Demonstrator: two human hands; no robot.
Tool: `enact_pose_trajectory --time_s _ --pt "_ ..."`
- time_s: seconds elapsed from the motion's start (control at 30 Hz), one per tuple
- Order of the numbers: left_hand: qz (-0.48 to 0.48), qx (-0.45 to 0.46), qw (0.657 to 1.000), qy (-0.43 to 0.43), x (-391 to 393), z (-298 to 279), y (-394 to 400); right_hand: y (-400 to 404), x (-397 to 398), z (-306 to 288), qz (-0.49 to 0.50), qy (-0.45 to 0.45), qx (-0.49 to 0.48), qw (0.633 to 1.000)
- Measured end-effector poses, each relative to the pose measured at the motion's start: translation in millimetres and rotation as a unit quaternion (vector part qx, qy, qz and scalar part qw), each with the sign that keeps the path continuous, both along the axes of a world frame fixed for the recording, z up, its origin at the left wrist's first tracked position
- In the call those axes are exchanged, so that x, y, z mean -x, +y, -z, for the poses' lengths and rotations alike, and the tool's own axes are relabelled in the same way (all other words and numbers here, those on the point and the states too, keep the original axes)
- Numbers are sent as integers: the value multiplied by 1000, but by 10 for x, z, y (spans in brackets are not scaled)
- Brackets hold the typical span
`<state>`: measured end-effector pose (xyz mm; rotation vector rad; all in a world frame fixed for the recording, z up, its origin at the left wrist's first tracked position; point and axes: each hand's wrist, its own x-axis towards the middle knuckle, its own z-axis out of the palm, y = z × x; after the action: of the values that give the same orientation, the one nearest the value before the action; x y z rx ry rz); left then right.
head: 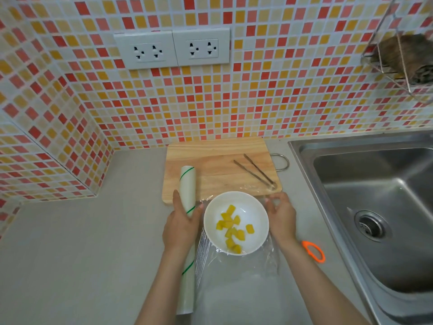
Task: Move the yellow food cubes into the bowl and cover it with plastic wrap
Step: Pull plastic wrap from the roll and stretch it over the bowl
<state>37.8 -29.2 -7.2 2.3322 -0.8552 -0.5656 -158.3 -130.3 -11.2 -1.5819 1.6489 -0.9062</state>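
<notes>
A white bowl [236,222] stands on the grey counter just in front of the cutting board, with several yellow food cubes [232,228] inside. A clear sheet of plastic wrap [236,273] stretches across the bowl and over the counter toward me. Left of the bowl, my left hand [181,225] grips the plastic wrap roll [187,186], a long white tube with green stripes. Right of the bowl, my right hand [280,215] pinches the sheet's free edge between thumb and fingers.
A wooden cutting board [210,160] lies behind the bowl with metal tongs [255,171] on it. Orange-handled scissors [314,250] rest on the counter beside the steel sink [379,207]. Tiled walls rise at the back and left.
</notes>
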Motion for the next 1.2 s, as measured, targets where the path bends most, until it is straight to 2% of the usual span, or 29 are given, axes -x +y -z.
enact_pose_trajectory --time_s 0.13,0.23,0.37,0.47,0.57,0.67,0.73,0.8,0.87,0.9,0.97,1.03,1.2 --pt "13 -23 999 -26 99 -8 -20 14 13 5 -78 -3 32 996" --pt "14 -32 999 -36 122 -21 -25 -40 26 4 -162 -29 10 986" --pt "12 -39 998 -37 126 -39 -27 -88 41 9 -224 19 19 974" --pt "13 -40 998 -39 122 -36 -28 -127 53 24 -248 104 9 963" --pt "16 -38 998 -36 116 -23 -16 -147 58 -14 -293 253 -1 922" --pt "12 -34 999 -27 90 -10 0 -184 25 -115 -334 307 -3 891" --pt "8 -35 999 -20 63 -5 2 -259 27 -229 -305 342 10 889" --pt "-2 -35 999 -16 44 -6 9 -350 55 -339 -240 269 74 930" --pt "-13 -29 999 -16 35 -10 19 -374 6 -463 -236 82 115 962" --pt "-15 -27 999 -17 34 -15 23 -342 -59 -515 -267 -6 85 960" --pt "-16 -27 999 -17 43 -24 25 -235 -199 -522 -337 -99 -25 936" --pt "-17 -29 999 -18 58 -30 28 -161 -297 -402 -348 -110 -85 927" --pt "-22 -37 999 -31 85 -37 35 -143 -350 -269 -286 -98 -85 949"
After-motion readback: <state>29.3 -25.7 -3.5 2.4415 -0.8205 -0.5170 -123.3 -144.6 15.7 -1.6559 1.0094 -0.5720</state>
